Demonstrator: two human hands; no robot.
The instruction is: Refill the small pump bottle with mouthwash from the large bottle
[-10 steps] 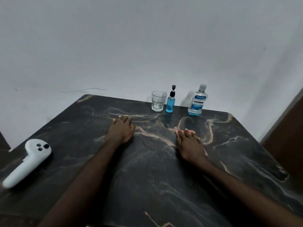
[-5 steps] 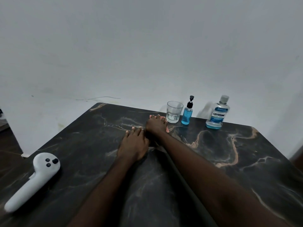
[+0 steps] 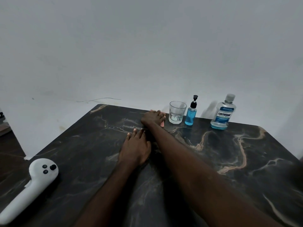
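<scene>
A: Reaching stage?
B: Yes: right hand (image 3: 153, 117) beside the glass (image 3: 177, 114), left hand (image 3: 135, 149) on the table (image 3: 213, 161), fingers (image 3: 138, 135) straight, empty.
A: Next?
B: Likely grip the small pump bottle (image 3: 190, 116), between glass and large bottle (image 3: 223, 114); unscrew pump.

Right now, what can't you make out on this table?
All head view.
- Right hand: its own back hides the palm; touching the table or not, cannot tell.
- Large bottle: small label print too small to read.
- White controller: handle end cut off by the left edge.
- Table: near right corner dark and blurred.
</scene>
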